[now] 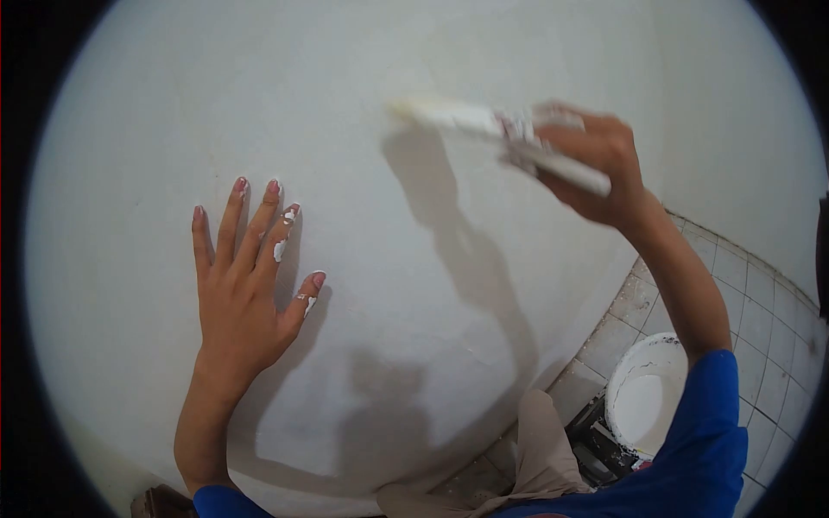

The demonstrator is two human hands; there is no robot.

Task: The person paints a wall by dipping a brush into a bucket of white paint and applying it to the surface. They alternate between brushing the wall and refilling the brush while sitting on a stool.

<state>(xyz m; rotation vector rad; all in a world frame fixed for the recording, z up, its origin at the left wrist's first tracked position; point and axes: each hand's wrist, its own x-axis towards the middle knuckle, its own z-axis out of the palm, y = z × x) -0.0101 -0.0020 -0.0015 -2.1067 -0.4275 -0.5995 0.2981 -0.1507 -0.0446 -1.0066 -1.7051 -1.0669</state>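
My left hand (pixel 246 276) lies spread against the pale wall (pixel 363 285), with white paint flecks on several fingers and the thumb. A paintbrush (pixel 462 115) is held in my right hand (pixel 596 160), blurred by motion. Its pale yellowish bristle end points left, close to the wall; whether it touches cannot be made out. White paint smears cover its ferrule and handle area, and a pale strip like a handle sticks out under my fingers. Shadows of my arm and the brush fall on the wall.
A white bucket (pixel 615 401) holding white paint stands on the tiled floor (pixel 730 268) at lower right. Beside it is a black item (pixel 596 449), partly hidden. Another wall (pixel 743 112) meets this one at the right. A brown object (pixel 160 503) shows at the bottom left.
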